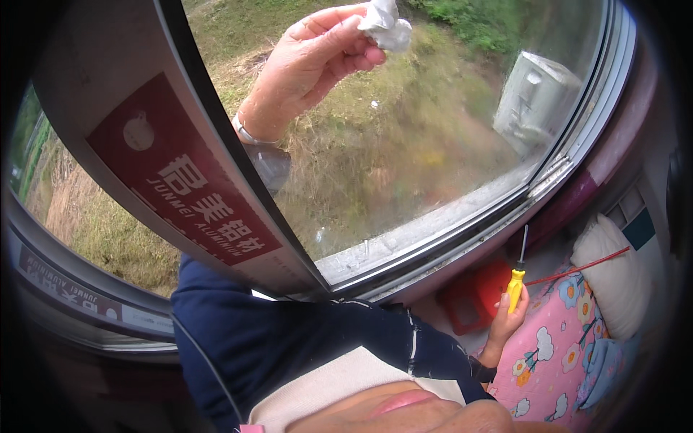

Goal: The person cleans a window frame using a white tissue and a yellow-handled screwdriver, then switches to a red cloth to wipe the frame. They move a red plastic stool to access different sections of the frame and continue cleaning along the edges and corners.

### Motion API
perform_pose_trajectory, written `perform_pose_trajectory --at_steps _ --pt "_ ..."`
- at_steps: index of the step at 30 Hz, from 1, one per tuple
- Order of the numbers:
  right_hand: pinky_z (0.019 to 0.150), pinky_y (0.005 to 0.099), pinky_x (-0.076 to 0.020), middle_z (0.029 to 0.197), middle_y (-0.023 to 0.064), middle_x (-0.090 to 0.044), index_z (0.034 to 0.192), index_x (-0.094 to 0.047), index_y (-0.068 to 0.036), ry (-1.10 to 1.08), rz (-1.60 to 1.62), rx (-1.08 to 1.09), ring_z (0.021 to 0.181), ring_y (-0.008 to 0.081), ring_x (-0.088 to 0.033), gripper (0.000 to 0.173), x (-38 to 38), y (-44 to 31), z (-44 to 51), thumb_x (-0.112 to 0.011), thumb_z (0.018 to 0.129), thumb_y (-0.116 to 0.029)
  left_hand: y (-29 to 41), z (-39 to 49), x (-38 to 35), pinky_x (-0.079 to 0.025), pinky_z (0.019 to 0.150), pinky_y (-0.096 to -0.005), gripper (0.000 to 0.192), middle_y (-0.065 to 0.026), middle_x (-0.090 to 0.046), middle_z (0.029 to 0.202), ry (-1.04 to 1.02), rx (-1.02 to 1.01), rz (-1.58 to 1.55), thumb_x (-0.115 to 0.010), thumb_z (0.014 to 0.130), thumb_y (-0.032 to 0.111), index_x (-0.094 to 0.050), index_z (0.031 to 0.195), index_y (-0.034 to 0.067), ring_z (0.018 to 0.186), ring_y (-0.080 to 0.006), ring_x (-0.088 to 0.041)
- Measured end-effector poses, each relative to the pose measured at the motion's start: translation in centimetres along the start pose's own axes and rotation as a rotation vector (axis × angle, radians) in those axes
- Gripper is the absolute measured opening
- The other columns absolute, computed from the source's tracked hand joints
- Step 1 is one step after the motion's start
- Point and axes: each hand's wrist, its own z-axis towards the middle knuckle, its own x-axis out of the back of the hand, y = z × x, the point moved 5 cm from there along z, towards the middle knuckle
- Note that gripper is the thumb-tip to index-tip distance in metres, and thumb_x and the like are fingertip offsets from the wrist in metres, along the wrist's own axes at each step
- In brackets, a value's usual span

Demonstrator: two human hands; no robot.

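My left hand is beyond the window pane, seen through the glass. Its fingers pinch a crumpled white wad, tissue or cloth, close to the pane; I cannot tell whether it touches. The forearm passes behind the aluminium window frame, which hides part of it. Low on the right, indoors, my right hand grips a screwdriver by its yellow handle, with the metal shaft pointing up.
Beside my right hand are a red plastic stool and a thin red rod. A pink flowered bed cover and a white pillow lie farther right. The lower window track runs before my body. Outside stands a pale box-like object.
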Motion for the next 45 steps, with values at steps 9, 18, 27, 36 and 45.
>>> perform_pose_trajectory --at_steps 9,18,27,36,45 --pt "0.062 0.0210 -0.0438 0.098 0.0059 -0.055 0.126 -0.045 -0.001 -0.010 0.064 -0.022 0.066 0.0086 -0.049 0.041 -0.1 -0.1 -0.2 -0.056 0.090 -0.019 4.6 2.0 -1.4 -0.054 0.078 -0.0328 0.027 -0.0135 -0.060 0.111 -0.147 -0.540 0.369 -0.058 0.092 0.014 -0.055 0.116 0.003 0.100 -0.0207 -0.060" --pt "0.060 0.0230 -0.0463 0.098 0.0073 -0.057 0.126 -0.045 0.000 -0.009 0.016 0.009 0.066 0.0107 -0.052 0.043 0.0 -0.3 -0.1 -0.058 0.089 -0.019 3.9 -0.1 -4.1 -0.051 0.077 -0.0336 0.022 -0.0128 -0.061 0.106 -0.243 -0.337 -0.055 -0.055 0.092 0.015 -0.056 0.111 0.005 0.093 -0.0203 -0.060" --pt "0.061 0.0228 -0.0464 0.096 0.0065 -0.057 0.127 -0.045 -0.001 -0.029 0.031 -0.015 0.066 0.0103 -0.052 0.044 -0.2 -0.4 0.3 -0.058 0.089 -0.018 -0.4 -3.8 -5.2 -0.056 0.075 -0.0335 0.014 -0.0134 -0.064 0.102 -0.386 -0.284 0.137 -0.065 0.085 0.008 -0.063 0.097 0.002 0.090 -0.0215 -0.064" --pt "0.063 0.0197 -0.0436 0.093 0.0049 -0.056 0.126 -0.045 -0.001 -0.058 0.066 -0.070 0.067 0.0072 -0.049 0.042 -1.3 -0.6 0.4 -0.058 0.090 -0.016 -10.5 -11.3 -6.0 -0.050 0.073 -0.0311 0.010 -0.0125 -0.067 0.091 -0.674 0.243 0.293 -0.065 0.084 0.005 -0.065 0.092 -0.001 0.086 -0.0208 -0.063" --pt "0.064 0.0210 -0.0451 0.093 0.0070 -0.057 0.128 -0.044 -0.001 -0.092 0.156 -0.044 0.068 0.0087 -0.051 0.043 -0.3 1.1 2.0 -0.057 0.090 -0.017 -13.3 -7.4 10.4 -0.053 0.075 -0.0250 0.022 -0.0021 -0.065 0.093 0.086 0.506 0.538 -0.059 0.091 0.014 -0.061 0.111 0.006 0.085 -0.0130 -0.064"
